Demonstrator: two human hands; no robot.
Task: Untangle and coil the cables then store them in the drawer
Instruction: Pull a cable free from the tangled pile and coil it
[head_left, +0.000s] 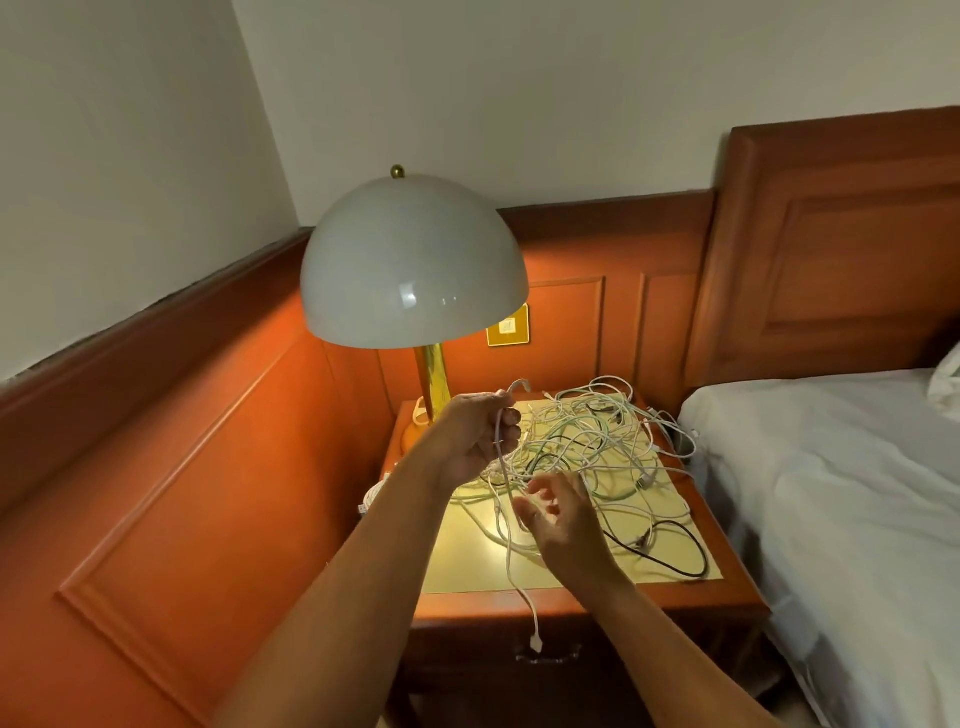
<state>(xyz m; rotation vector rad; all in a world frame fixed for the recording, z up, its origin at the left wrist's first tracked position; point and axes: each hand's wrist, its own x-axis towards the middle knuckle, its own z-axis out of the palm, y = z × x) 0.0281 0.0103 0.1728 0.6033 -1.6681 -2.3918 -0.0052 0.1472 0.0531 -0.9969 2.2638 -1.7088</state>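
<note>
Right now my right hand (553, 512) is nearest, fingers loosely spread and holding nothing, just beside the white cable (511, 551) whose plug dangles over the closed drawer (545, 660). My left hand (480, 436) is curled round that cable's upper end, lifted above the nightstand (571, 600). Beyond lies the tangle (587, 441) of white, green and 1 black cable. I judge a hard pull could tighten knots, or drag the heap toward the lamp (413, 265).
</note>
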